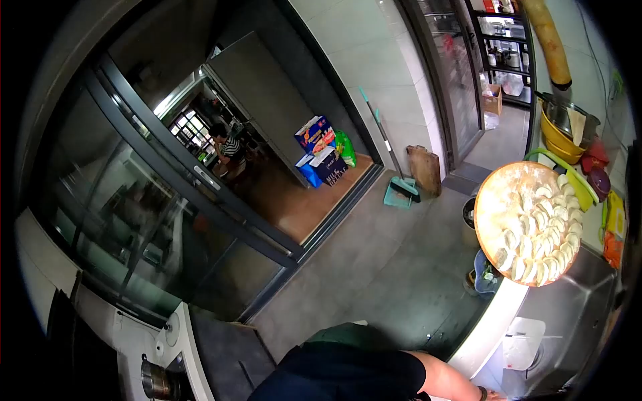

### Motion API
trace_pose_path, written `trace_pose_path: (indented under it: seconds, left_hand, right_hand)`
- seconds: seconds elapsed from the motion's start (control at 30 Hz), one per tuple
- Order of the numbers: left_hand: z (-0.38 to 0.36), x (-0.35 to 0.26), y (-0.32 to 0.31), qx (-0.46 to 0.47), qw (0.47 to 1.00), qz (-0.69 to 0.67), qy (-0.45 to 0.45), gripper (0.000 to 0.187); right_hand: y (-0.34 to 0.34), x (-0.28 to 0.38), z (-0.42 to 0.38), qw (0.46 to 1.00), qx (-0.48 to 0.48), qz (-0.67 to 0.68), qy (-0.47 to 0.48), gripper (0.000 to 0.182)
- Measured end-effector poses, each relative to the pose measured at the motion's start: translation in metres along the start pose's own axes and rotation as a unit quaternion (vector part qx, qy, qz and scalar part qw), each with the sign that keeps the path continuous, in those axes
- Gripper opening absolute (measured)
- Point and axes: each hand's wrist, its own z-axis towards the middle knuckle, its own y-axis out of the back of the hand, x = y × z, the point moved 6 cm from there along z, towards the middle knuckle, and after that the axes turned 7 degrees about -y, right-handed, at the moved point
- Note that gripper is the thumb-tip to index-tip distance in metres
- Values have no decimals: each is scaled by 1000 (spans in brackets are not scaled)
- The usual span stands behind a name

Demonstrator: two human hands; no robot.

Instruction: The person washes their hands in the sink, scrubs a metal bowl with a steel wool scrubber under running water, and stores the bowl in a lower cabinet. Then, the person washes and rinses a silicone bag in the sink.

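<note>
My right forearm reaches along the counter at the lower right, with a dark band at the wrist. The frame's bottom edge cuts off most of my right hand (pixel 493 394), so its fingers cannot be made out. It is beside a pale, whitish sheet-like thing (pixel 491 373) near the sink edge. My left hand is out of view. Further up the counter, a large round orange-rimmed tray (pixel 490 246) holds many floury dumplings (pixel 550 224) in curved rows.
A steel sink (pixel 568 327) holds a white rectangular container (pixel 523 344). Yellow bowls (pixel 560 140) stand behind the tray. A broom and dustpan (pixel 399 192) lean by the wall near a wooden board (pixel 424 170). A pot (pixel 155 379) is at lower left. Beyond the sliding door sits a person (pixel 232 148).
</note>
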Motion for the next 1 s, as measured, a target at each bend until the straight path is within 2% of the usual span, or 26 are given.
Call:
trace_pose_path:
  seconds: [0.6, 1.0]
  left_hand:
    - [-20, -23, 19, -22, 999, -5, -46, 48]
    - [-18, -30, 22, 3, 998, 1, -70, 52]
  right_hand:
    - [-18, -18, 10, 1000, 16, -15, -17, 38]
    - [-9, -9, 12, 1000, 2, -4, -6, 40]
